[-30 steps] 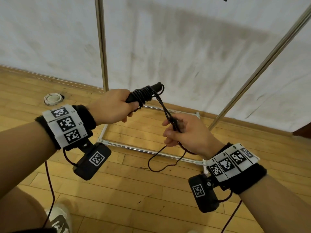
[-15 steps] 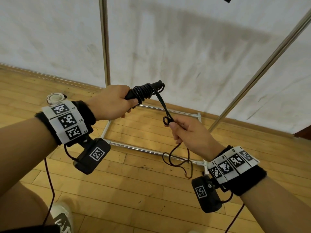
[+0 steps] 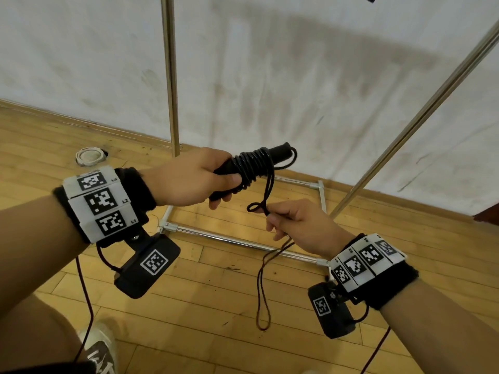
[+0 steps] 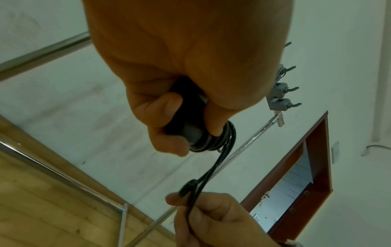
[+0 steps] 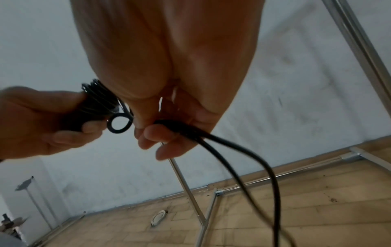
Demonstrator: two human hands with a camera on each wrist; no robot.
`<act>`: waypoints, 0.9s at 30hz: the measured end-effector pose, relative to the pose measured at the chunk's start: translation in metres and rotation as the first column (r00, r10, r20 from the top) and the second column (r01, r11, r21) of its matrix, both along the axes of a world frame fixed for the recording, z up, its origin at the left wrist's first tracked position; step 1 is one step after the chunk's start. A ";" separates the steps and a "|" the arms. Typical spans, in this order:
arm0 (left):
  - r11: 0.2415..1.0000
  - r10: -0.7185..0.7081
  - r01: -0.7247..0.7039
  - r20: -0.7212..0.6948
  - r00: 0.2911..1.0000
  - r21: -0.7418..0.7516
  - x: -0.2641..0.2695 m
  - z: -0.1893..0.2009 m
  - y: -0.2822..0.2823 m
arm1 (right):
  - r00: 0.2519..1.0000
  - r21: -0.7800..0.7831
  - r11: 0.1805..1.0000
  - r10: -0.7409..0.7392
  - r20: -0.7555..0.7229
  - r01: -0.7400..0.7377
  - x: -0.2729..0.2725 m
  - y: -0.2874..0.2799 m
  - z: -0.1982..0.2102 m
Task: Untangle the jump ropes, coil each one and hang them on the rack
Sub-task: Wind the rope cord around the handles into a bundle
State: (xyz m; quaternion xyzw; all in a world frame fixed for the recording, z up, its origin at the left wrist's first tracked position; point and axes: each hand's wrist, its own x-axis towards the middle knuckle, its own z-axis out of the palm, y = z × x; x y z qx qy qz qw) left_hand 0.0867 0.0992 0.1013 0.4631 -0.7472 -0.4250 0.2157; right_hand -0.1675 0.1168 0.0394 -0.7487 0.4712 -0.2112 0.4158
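— Since a moment ago, what's moved?
— Slack below the right hand [image 3: 299,225] has dropped from a bunched tangle into one long loop hanging toward the floor [image 3: 189,319].
— And the hands?
— Left hand [image 3: 189,179] is wrapped tight round the black handles [image 3: 278,152], the jump rope [image 3: 251,163] coiled about them. Right hand pinches two rope strands just beneath a small loop [image 3: 255,206].
— Beyond them?
— Metal rack [image 3: 170,76] stands behind, against the wall [image 3: 297,76].
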 end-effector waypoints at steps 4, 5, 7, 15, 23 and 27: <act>0.986 -0.152 0.153 -0.024 0.988 0.061 -0.001 0.004 0.007 | 0.999 0.039 0.999 -0.013 0.044 0.011 -0.002 -0.005 -0.003; 0.977 -0.189 0.191 -0.031 0.981 0.095 -0.001 0.005 0.009 | 0.999 0.053 0.999 -0.015 0.030 0.013 -0.004 -0.005 -0.003; 0.945 -0.276 0.276 -0.029 0.961 0.174 -0.002 0.004 0.012 | 1.000 0.081 0.997 0.001 -0.006 -0.001 -0.007 -0.006 -0.001; 0.864 -0.461 0.361 0.264 0.847 0.352 -0.015 -0.012 0.022 | 0.955 0.041 0.995 0.099 -0.278 -0.091 -0.013 -0.016 0.006; 0.933 -0.350 0.229 0.549 0.759 0.279 -0.019 -0.031 0.011 | 0.970 -0.046 0.998 -0.055 -0.236 0.046 0.003 -0.016 0.019; 0.973 -0.227 0.153 0.590 0.775 0.173 -0.013 -0.033 0.006 | 0.985 -0.062 0.989 -0.140 -0.104 0.134 0.008 -0.014 0.030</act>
